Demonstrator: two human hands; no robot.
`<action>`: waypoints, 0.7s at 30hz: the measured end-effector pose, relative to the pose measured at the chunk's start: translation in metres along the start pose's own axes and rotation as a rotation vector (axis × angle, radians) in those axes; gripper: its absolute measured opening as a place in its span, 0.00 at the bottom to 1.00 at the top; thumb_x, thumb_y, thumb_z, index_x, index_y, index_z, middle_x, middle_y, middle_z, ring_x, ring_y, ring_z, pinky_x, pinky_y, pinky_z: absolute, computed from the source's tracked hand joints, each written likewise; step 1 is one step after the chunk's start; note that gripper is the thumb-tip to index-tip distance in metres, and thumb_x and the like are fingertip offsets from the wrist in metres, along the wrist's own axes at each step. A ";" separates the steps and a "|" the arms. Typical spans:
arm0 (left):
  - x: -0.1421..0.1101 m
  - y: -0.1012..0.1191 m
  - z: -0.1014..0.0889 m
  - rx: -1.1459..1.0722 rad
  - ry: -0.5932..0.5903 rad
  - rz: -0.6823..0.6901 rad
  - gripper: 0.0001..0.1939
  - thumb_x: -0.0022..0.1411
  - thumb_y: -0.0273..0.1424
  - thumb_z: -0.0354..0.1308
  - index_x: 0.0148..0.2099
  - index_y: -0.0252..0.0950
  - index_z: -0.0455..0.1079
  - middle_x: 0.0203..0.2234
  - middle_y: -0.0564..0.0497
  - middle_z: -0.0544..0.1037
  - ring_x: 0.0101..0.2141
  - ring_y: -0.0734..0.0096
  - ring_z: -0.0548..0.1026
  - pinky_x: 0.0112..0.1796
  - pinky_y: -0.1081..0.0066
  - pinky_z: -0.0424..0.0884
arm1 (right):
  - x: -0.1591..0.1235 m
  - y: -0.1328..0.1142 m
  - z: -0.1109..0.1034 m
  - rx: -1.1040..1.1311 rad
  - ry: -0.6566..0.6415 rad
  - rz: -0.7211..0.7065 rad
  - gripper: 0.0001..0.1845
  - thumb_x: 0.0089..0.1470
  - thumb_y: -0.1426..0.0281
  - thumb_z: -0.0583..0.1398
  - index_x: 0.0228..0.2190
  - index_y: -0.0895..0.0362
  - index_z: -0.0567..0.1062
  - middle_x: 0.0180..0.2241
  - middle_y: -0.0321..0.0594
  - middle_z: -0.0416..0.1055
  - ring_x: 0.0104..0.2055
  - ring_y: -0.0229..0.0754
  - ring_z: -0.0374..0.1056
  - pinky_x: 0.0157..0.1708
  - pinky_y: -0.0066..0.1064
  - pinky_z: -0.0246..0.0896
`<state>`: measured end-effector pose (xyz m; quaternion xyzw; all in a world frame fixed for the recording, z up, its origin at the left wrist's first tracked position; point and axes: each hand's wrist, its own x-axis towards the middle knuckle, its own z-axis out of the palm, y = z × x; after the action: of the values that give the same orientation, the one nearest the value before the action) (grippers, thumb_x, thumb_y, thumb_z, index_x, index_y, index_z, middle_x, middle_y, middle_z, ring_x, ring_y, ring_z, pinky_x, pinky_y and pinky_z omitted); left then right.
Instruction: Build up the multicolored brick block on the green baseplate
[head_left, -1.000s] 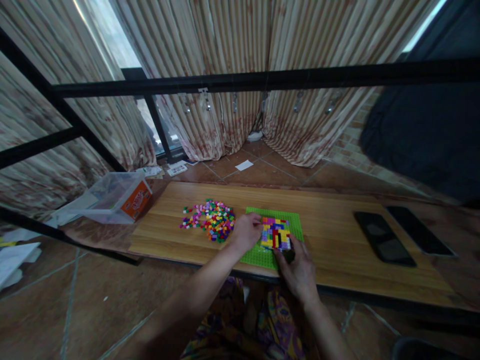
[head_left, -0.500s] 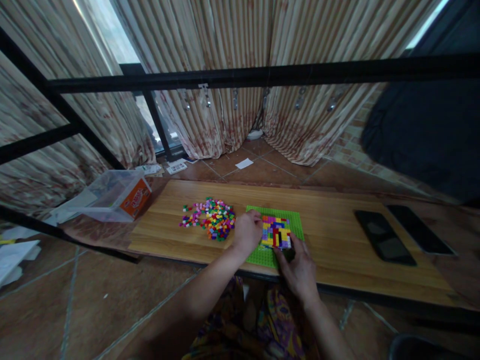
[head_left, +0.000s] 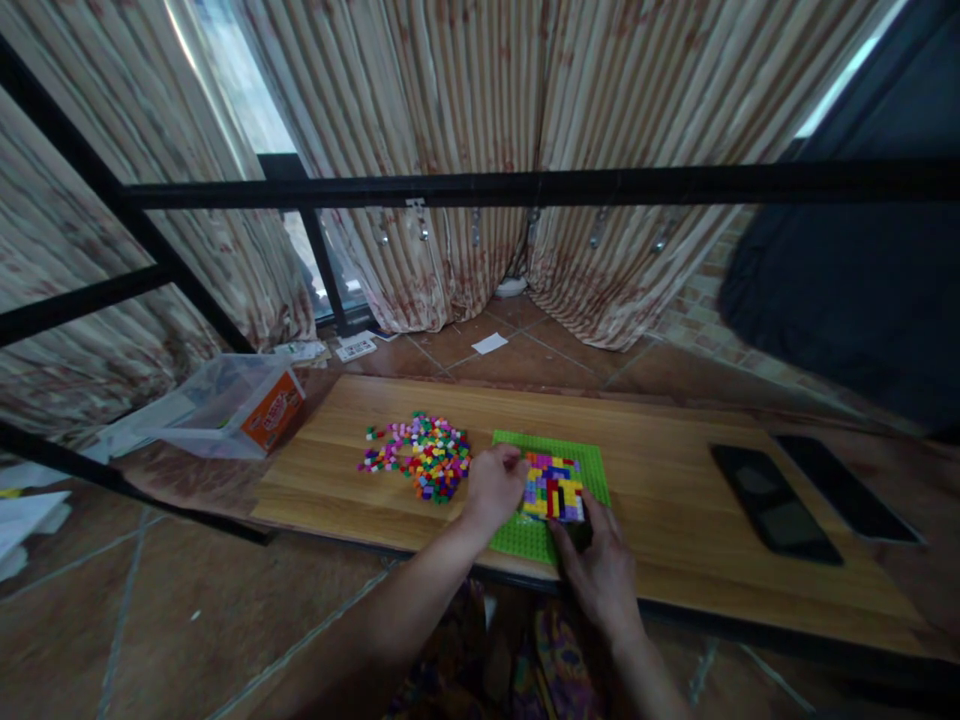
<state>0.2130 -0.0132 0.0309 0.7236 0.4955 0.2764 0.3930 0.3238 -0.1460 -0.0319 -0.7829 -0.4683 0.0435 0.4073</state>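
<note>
Gripping with the right hand [head_left: 600, 565] the near right corner of a flat, multicoloured plastic brick build [head_left: 551, 487], setting thumb against the near edge and fingers against the right edge. Bringing the left hand [head_left: 495, 485] to the build's left edge and curling thumb and fingertips together there, hiding whether pinching a small piece or only touching, so not possible to tell. Holding the build over a studded, bright green plastic baseplate [head_left: 592, 462], covering part of it with both hands. Working on a long wood-grain bench [head_left: 660, 480], sharing it with a scattered heap of tiny, mixed-colour loose bricks [head_left: 440, 458] near the left hand and, well apart at the right, a black, rectangular phone-like slab [head_left: 775, 505].
</note>
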 end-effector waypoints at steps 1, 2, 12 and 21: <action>0.001 -0.002 0.002 -0.019 0.005 -0.011 0.07 0.58 0.27 0.59 0.40 0.34 0.76 0.34 0.47 0.82 0.36 0.68 0.79 0.42 0.69 0.74 | 0.000 0.000 0.000 0.001 -0.003 0.003 0.34 0.56 0.50 0.55 0.57 0.59 0.65 0.49 0.53 0.70 0.51 0.54 0.67 0.49 0.46 0.63; 0.002 -0.004 0.004 -0.040 0.009 -0.023 0.07 0.57 0.27 0.60 0.39 0.33 0.76 0.33 0.48 0.82 0.36 0.69 0.79 0.41 0.69 0.74 | 0.000 0.001 0.001 0.001 -0.005 0.009 0.34 0.56 0.50 0.55 0.57 0.59 0.65 0.50 0.53 0.70 0.51 0.54 0.67 0.49 0.46 0.63; 0.006 -0.004 0.008 -0.135 -0.007 -0.089 0.09 0.53 0.23 0.61 0.39 0.33 0.75 0.32 0.49 0.81 0.34 0.70 0.79 0.40 0.70 0.75 | -0.002 0.004 0.002 -0.012 -0.011 0.038 0.35 0.55 0.48 0.55 0.56 0.58 0.66 0.50 0.53 0.70 0.51 0.55 0.67 0.48 0.46 0.64; -0.007 0.002 0.016 -0.017 0.014 -0.037 0.07 0.57 0.25 0.56 0.37 0.37 0.75 0.32 0.50 0.81 0.34 0.68 0.78 0.39 0.70 0.73 | 0.000 0.009 -0.001 -0.034 -0.010 0.025 0.39 0.53 0.46 0.56 0.56 0.60 0.66 0.51 0.55 0.69 0.51 0.57 0.67 0.47 0.46 0.63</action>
<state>0.2243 -0.0245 0.0236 0.7091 0.5091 0.2783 0.4007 0.3302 -0.1487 -0.0374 -0.7951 -0.4614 0.0446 0.3911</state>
